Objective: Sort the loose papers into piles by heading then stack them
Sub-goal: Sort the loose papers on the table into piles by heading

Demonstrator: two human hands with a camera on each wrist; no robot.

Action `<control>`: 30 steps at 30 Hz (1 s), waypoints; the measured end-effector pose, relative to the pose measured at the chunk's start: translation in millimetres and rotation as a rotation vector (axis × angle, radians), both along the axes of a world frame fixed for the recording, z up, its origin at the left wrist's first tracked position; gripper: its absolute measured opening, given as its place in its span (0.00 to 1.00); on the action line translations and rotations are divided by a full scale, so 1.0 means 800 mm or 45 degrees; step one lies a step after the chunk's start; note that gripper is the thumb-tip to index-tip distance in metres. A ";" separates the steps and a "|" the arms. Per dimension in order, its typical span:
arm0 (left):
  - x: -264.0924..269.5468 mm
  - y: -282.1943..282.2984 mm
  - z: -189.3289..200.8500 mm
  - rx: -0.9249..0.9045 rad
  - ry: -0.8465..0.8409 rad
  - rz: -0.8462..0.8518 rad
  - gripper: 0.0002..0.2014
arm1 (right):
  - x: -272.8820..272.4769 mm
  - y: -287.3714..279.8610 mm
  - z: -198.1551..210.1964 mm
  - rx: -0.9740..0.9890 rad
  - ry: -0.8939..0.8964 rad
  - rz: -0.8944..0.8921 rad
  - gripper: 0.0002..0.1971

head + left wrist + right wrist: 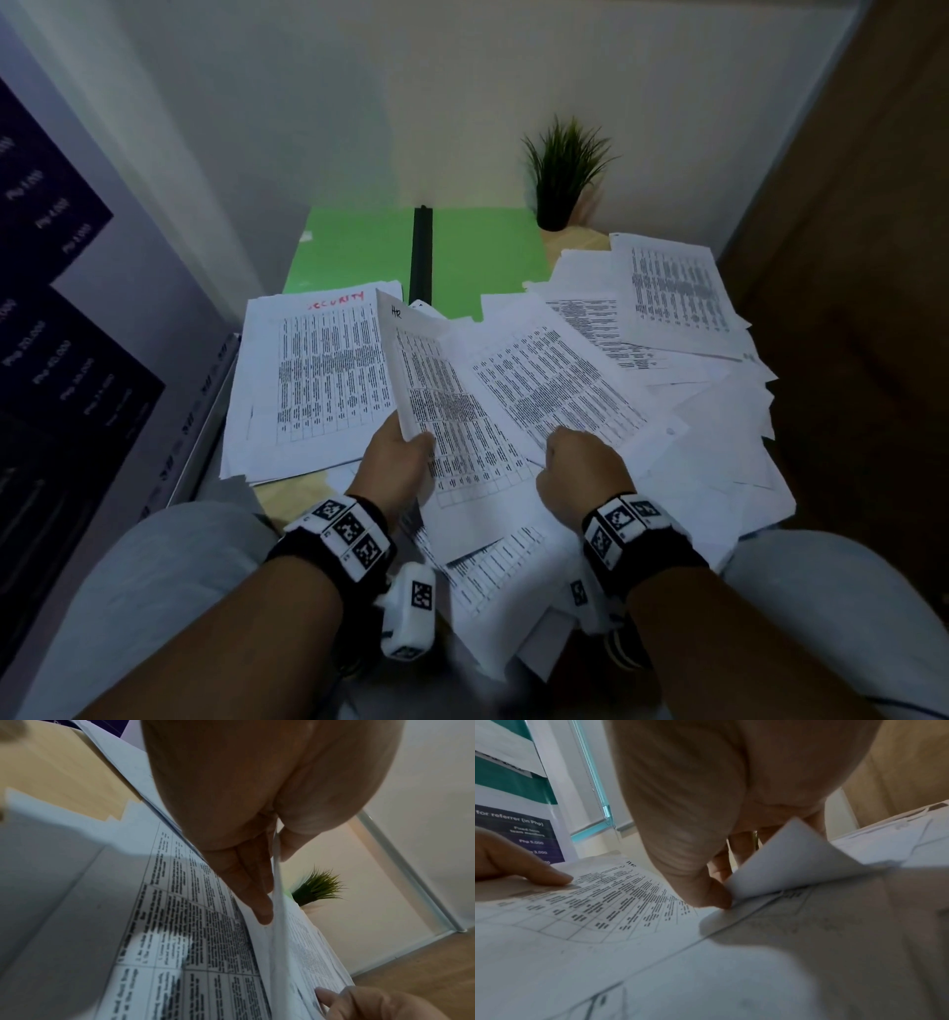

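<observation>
Item: white printed sheet headed "HR" in black handwriting (436,390), covered in a black-ruled table, raised at a tilt above the desk. Left hand (398,462) pinches its lower left edge, thumb (293,841) on the printed side, fingers (246,882) behind.

Item: white printed table sheet (554,380) lying just right of the first and overlapping it. Right hand (583,462) pinches its near corner, which curls up between thumb (700,882) and fingers; grip narrow.

Item: neat pile of white sheets headed "SECURITY" in red (313,375), flat at the left of the pale wooden desk (287,496).

Item: loose scatter of white printed papers (678,329), overlapping across the right side and near edge.

Item: green folder with black spine (354,252), open flat at the back, partly under the papers.

Item: small green plant in a black pot (557,180), behind the folder's right corner, by the wall.
</observation>
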State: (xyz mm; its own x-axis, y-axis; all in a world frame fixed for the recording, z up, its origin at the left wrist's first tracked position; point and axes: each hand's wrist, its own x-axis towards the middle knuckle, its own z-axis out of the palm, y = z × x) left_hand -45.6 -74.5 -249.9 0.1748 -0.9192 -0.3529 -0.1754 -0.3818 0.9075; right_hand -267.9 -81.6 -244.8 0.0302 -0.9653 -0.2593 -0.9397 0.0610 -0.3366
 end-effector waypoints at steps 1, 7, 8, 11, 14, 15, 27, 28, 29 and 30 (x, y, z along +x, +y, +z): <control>-0.001 0.000 0.001 0.003 0.016 0.006 0.04 | 0.005 0.003 0.004 -0.013 -0.088 -0.040 0.04; -0.014 -0.002 0.017 -0.005 0.328 -0.026 0.14 | 0.074 0.037 0.030 -0.146 -0.650 0.216 0.05; -0.015 0.000 0.019 -0.023 0.316 -0.041 0.13 | 0.082 0.041 0.031 -0.137 -0.669 0.313 0.04; -0.006 0.002 0.021 -0.089 0.082 0.021 0.03 | 0.085 0.045 0.027 -0.097 -0.635 0.473 0.06; 0.025 -0.005 0.027 -0.129 0.024 0.190 0.08 | 0.057 0.037 0.019 0.023 -0.372 0.376 0.18; 0.038 -0.009 0.031 -0.150 0.040 0.263 0.09 | 0.045 0.035 0.017 0.043 -0.267 0.319 0.22; 0.110 -0.014 0.056 -0.285 0.082 0.608 0.13 | 0.016 0.041 -0.018 -0.071 0.084 0.216 0.22; 0.110 -0.013 0.056 -0.292 0.068 0.600 0.12 | 0.015 0.041 -0.019 -0.082 0.071 0.220 0.24; 0.109 -0.012 0.057 -0.293 0.054 0.594 0.11 | 0.015 0.042 -0.020 -0.058 0.070 0.224 0.28; 0.108 -0.011 0.058 -0.298 0.036 0.587 0.10 | 0.016 0.042 -0.021 -0.032 0.078 0.238 0.33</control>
